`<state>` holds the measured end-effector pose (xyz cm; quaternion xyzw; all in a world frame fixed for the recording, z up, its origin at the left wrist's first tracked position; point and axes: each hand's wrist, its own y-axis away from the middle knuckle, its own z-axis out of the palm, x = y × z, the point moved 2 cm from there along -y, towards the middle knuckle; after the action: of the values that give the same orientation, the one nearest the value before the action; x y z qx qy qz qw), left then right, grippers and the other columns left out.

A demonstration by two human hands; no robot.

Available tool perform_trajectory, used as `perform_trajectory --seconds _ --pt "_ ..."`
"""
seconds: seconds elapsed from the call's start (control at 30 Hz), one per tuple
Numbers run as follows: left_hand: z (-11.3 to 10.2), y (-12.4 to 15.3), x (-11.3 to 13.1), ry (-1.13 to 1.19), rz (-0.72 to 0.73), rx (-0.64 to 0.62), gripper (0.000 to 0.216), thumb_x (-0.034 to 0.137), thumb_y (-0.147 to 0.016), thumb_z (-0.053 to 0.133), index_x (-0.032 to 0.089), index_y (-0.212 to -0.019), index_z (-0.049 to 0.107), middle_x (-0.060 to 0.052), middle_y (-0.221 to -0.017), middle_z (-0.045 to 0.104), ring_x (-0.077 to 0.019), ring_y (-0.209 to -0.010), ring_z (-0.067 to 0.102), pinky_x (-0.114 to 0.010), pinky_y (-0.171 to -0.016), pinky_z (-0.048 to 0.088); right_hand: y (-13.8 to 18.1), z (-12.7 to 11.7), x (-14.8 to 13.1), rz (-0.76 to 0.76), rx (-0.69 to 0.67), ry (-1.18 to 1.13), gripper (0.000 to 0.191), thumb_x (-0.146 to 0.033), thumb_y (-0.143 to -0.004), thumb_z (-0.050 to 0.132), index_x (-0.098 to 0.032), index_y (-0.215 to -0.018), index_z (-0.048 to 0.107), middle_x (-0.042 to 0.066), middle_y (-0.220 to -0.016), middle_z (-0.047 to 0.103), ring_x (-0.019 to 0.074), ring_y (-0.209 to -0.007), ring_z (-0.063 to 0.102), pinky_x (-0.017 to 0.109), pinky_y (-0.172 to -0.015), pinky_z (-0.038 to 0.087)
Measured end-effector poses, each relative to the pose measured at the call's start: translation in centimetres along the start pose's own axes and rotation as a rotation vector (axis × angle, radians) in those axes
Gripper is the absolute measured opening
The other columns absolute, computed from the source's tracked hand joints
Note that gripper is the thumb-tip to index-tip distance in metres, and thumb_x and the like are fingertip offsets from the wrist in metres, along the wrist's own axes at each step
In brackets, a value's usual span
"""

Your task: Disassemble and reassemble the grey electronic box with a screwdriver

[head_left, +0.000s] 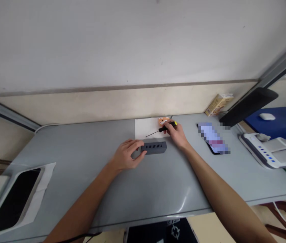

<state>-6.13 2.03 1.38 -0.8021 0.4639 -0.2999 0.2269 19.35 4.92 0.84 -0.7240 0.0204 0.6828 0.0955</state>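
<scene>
Risk noted: the slotted dark box (156,147) appears secured at its left end only, so a sideways knock could swivel it on the tabletop (153,189). The screwdriver (161,129), held aslant, could scratch it if the tip slipped. Left hand (128,154): grip narrow, thumb and fingers closed about the box's end. Right hand (176,134): grip closed on the screwdriver's handle, tip over the white sheet (140,125), apart from the box.
</scene>
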Motion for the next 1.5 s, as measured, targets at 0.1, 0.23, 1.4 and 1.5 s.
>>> perform_trajectory --seconds 0.1,0.23,1.4,1.5 --pt "0.1 -0.2 0.0 0.014 -0.015 0.007 0.024 0.02 -0.089 0.067 0.021 -0.11 0.056 -0.002 -0.089 0.072 -0.0145 -0.068 0.064 -0.032 -0.074 0.055 -0.1 -0.5 -0.4 0.003 0.058 -0.12 0.023 -0.042 -0.086 0.063 -0.02 -0.077 0.066 -0.001 -0.074 0.065 0.012 -0.062 0.055 0.027 -0.063 0.041" --pt "0.2 -0.3 0.0 0.037 -0.04 0.039 0.022 0.022 -0.089 0.067 0.021 -0.108 0.057 0.0 -0.083 0.07 -0.0134 -0.065 0.064 -0.031 -0.072 0.055 0.1 -0.9 -1.4 -0.026 0.138 -0.285 0.022 -0.039 -0.084 0.063 -0.021 -0.071 0.064 -0.001 -0.071 0.063 0.0103 -0.056 0.052 0.024 -0.054 0.039" --pt "0.2 -1.1 1.4 0.079 -0.115 0.215 0.008 0.016 -0.091 0.067 0.022 -0.095 0.068 -0.004 -0.095 0.071 -0.0171 -0.083 0.064 -0.037 -0.081 0.052 1.1 0.5 -2.7 0.022 0.05 -0.304 0.027 -0.04 -0.088 0.06 -0.02 -0.069 0.065 -0.002 -0.061 0.055 0.0092 -0.049 0.047 0.026 -0.05 0.036" --pt "0.2 -1.1 1.4 0.063 -0.125 0.213 0.008 0.015 -0.091 0.067 0.022 -0.095 0.068 -0.004 -0.094 0.07 -0.0172 -0.083 0.064 -0.037 -0.081 0.051 1.2 0.4 -2.8 -0.002 0.037 -0.275 0.027 -0.04 -0.088 0.06 -0.02 -0.07 0.065 -0.002 -0.06 0.055 0.0091 -0.049 0.049 0.025 -0.05 0.034"
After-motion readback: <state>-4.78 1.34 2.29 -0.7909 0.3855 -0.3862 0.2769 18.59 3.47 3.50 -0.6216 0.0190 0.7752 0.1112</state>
